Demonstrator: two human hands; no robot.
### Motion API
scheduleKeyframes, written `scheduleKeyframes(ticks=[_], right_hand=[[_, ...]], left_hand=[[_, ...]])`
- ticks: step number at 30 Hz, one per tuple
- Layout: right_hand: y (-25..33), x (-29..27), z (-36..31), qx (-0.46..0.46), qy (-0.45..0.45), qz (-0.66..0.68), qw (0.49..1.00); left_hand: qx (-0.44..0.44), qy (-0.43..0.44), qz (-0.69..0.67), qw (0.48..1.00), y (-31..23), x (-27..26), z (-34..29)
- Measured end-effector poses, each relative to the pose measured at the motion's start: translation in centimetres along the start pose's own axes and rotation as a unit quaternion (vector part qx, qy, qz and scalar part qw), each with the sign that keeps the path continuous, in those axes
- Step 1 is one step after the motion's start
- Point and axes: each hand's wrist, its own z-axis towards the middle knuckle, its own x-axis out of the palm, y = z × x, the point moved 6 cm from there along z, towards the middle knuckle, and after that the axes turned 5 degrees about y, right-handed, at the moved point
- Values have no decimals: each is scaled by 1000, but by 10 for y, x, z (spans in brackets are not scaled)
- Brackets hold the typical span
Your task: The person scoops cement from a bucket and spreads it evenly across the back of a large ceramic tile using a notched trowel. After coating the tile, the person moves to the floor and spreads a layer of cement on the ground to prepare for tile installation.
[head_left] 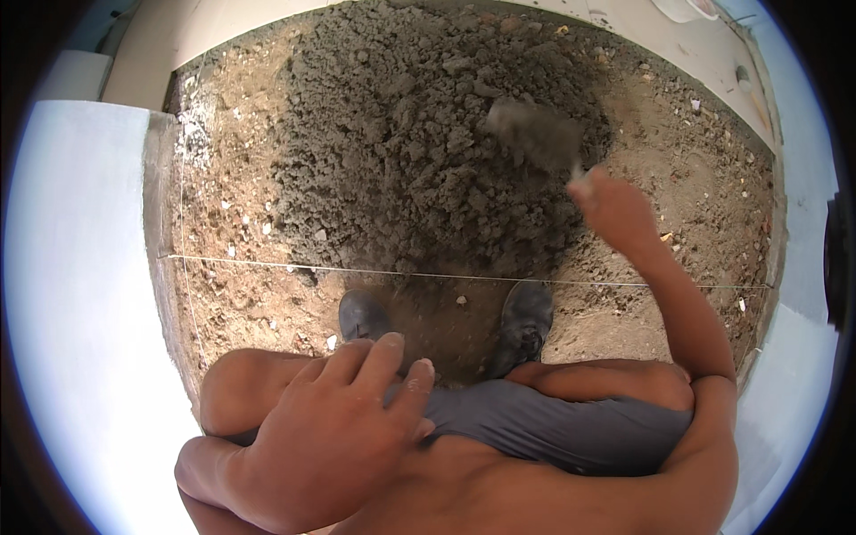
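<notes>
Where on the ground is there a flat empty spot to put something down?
The middle is crowded: a grey mound of soil fills it, and the right hand holds a blurred tool over its right edge. Flatter brown dirt lies between mound and white wall, and more right of the mound. The left hand rests on the knee, behind the shoes.
</notes>
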Motion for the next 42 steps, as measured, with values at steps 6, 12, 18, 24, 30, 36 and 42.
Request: scheduleKeyframes(ticks=[6, 12, 18, 24, 30, 36, 42], right_hand=[[34, 70, -17, -116, 152, -70, 979], [24, 2, -12, -87, -22, -92, 992], [48, 0, -19, -162, -51, 17, 985], [40, 8, -19, -148, 137, 35, 979], [73, 57, -13, -217, 240, 41, 945], [48, 10, 66, -121, 101, 94, 983], [36, -2, 111, -133, 59, 84, 986]], left_hand=[[36, 44, 17, 998, 1, 13, 4], [49, 12, 11, 999, -6, 10, -1], [101, 5, 88, 991, -19, 26, 0], [72, 43, 53, 995, -24, 32, -8], [84, -59, 156, 982, -24, 35, -12], [87, -43, 151, 984, -25, 24, -10], [103, -9, 93, 990, -23, 26, -6]])
